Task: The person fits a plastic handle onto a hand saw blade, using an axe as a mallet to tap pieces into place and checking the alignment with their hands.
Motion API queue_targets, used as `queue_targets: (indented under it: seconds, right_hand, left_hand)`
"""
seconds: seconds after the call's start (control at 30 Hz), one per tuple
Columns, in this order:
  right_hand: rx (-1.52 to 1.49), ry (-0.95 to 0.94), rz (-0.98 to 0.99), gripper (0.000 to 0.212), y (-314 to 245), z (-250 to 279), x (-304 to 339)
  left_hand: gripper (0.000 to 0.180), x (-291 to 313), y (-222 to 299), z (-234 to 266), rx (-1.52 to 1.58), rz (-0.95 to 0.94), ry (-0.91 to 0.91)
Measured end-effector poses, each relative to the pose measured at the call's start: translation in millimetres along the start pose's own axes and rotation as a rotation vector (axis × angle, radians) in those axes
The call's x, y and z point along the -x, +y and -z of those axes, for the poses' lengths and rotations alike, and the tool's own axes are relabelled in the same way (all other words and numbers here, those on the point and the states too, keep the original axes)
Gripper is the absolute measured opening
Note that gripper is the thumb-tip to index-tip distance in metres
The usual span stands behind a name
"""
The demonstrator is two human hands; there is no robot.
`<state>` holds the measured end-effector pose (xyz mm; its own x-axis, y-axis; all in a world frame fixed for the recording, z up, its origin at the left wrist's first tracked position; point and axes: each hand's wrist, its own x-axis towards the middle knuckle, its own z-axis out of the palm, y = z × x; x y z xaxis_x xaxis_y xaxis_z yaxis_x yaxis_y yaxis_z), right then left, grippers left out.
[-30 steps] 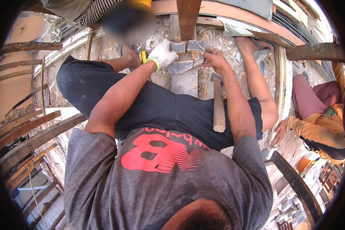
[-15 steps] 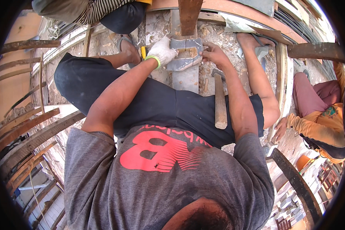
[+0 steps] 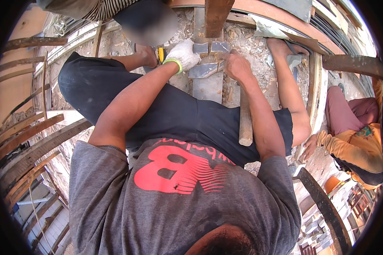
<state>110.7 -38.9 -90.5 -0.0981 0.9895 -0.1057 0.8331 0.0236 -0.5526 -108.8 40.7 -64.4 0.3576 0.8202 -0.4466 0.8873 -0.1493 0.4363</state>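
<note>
Several grey tile pieces with pale broken edges lie between my hands, over a grey plank point(image 3: 208, 90). A long grey tile piece point(image 3: 203, 70) sits nearest me; a smaller tile piece point(image 3: 201, 49) and another grey tile piece point(image 3: 219, 46) are beyond it. My left hand point(image 3: 182, 55), in a white knitted glove with a yellow-green cuff, is closed at the left ends of the pieces. Bare, my right hand point(image 3: 238, 66) has its fingers curled against their right side, fingertips partly hidden. A hammer's wooden handle point(image 3: 245, 121) leans along my right thigh, its head hidden by my forearm.
A wooden post point(image 3: 217, 19) rises just beyond the tile pieces. A yellow-handled tool point(image 3: 161, 55) lies left of my glove. One person in dark shorts point(image 3: 136, 19) is at the far left; another, in an orange top point(image 3: 357, 146), sits at the right. Curved timbers point(image 3: 34, 157) stand at the left.
The grey tile ring has come apart into separate pieces with gaps between them. My right hand has turned and closed more, and its forearm now covers the hammer's head.
</note>
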Motion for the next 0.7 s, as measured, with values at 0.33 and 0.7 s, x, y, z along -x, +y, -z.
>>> queue_targets:
  seconds: [0.33,0.7]
  right_hand:
    - [0.012,-0.028,-0.030,0.033,4,-3,-4]
    - [-0.200,0.061,-0.068,0.038,2,19,-11]
  left_hand:
    - [0.060,-8,-15,-9,0.074,0.055,0.027]
    - [0.064,-9,-21,-18,0.032,0.086,-0.129]
